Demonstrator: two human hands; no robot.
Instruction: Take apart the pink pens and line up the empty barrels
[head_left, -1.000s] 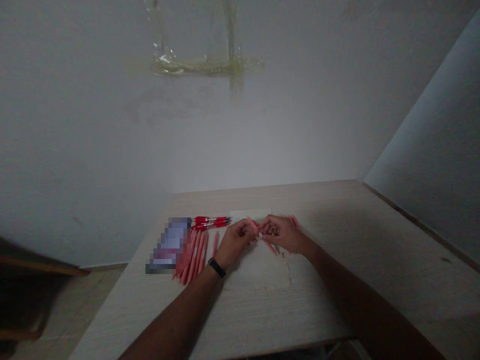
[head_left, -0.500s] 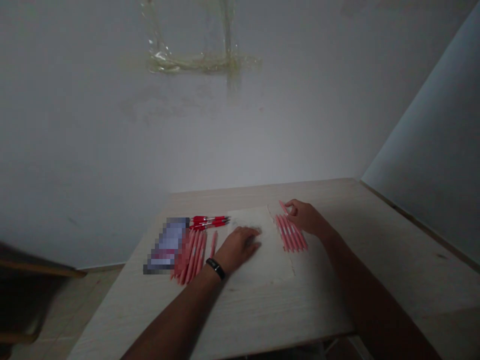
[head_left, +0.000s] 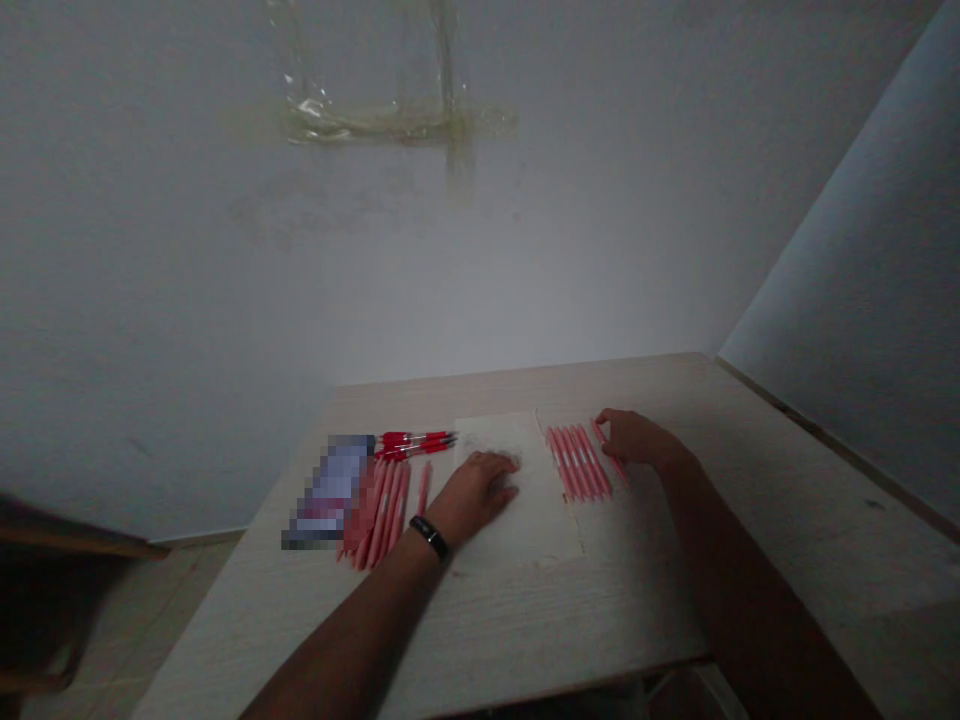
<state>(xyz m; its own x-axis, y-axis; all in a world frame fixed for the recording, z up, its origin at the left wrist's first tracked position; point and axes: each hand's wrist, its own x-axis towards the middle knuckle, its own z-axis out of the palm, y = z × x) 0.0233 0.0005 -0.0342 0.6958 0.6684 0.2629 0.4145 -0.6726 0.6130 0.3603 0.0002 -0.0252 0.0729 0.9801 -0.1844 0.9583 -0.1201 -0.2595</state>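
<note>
My right hand (head_left: 630,437) pinches a pink pen (head_left: 619,468) near its upper end, at the right of a row of pink pens (head_left: 579,465). A narrow gap separates the held pen from that row. My left hand (head_left: 480,492), with a black band at the wrist, rests on a white sheet of paper (head_left: 540,535). Its thumb is apart from the fingers and it holds nothing. Left of this hand lie a single pink pen (head_left: 424,487) and a bunch of pink pens (head_left: 386,515). Several red pens (head_left: 416,444) lie crosswise above the bunch.
A pixelated flat rectangular object (head_left: 330,490) lies at the left of the wooden table (head_left: 570,620). Behind the table rises a grey wall (head_left: 525,280) with strips of clear tape (head_left: 375,128). A dark piece of furniture (head_left: 52,590) stands at the lower left.
My right hand has moved right and slightly nearer, carrying the pink pen from above the row to its right side. My left hand stays on the paper. The view has shifted slightly.
</note>
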